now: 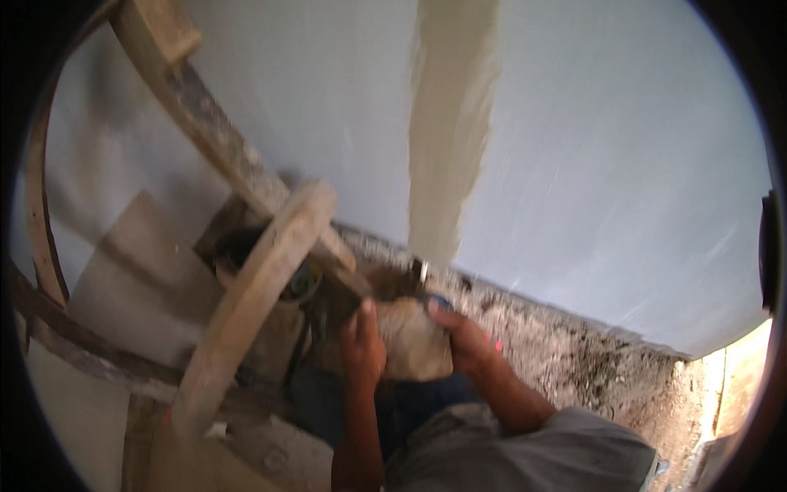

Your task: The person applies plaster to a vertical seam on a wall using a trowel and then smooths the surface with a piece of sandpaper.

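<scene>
Between my two hands, in front of my body, is a tan, roughly block-shaped lump [412, 343] with an uneven, stone-like surface. My left hand [363, 348] grips its left side, thumb and fingers pointing up. On its right upper side my right hand [467, 334] is closed round the edge. The picture is slightly blurred, so I cannot tell what the lump is made of. My legs in blue trousers are partly hidden beneath it.
A blue-grey wall [607, 164] with a tan vertical strip [451, 123] rises ahead. Rough rubble ground [574, 340] runs along its foot. Wooden beams [254, 307] cross at my left, near a leaning board [147, 283] and a green coiled thing [303, 284].
</scene>
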A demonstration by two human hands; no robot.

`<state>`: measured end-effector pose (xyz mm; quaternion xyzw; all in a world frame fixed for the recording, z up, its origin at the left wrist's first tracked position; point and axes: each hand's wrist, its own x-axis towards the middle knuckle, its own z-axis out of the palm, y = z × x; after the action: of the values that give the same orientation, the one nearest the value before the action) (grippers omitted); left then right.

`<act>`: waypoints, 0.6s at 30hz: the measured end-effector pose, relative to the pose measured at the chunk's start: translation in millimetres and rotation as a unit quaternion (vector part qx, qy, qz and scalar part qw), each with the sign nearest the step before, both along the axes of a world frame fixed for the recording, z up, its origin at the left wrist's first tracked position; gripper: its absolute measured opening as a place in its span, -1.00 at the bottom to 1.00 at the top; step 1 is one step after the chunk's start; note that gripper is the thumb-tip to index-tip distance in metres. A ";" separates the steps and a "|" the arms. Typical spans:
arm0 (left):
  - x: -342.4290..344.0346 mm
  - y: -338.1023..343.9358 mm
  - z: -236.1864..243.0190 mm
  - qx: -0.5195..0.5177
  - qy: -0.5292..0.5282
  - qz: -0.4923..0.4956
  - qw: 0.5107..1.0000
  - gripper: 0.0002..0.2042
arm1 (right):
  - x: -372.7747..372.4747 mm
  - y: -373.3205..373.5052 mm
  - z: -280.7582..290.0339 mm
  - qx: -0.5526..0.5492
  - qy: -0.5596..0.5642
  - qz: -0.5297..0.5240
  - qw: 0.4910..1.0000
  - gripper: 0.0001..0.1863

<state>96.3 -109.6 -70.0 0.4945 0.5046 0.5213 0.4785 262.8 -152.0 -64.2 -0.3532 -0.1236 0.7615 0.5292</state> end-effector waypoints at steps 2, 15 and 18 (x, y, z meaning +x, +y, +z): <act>2.6 2.7 -2.0 -0.041 -0.044 -0.024 0.998 -0.52 | 11.2 3.6 -3.8 0.050 0.092 0.079 0.991 -0.39; -22.5 0.1 -2.8 -0.105 -0.052 -0.138 0.984 -0.61 | 3.8 5.9 -2.0 0.070 -0.078 -0.073 0.992 -0.42; -20.0 1.7 -7.1 -0.086 -0.066 -0.082 0.991 -0.65 | 17.8 1.9 -9.1 0.083 -0.211 0.060 0.972 -0.57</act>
<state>76.3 -107.9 -77.2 0.4556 0.4729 0.4667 0.5925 280.6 -150.1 -73.4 -0.4529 -0.3163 0.6870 0.4721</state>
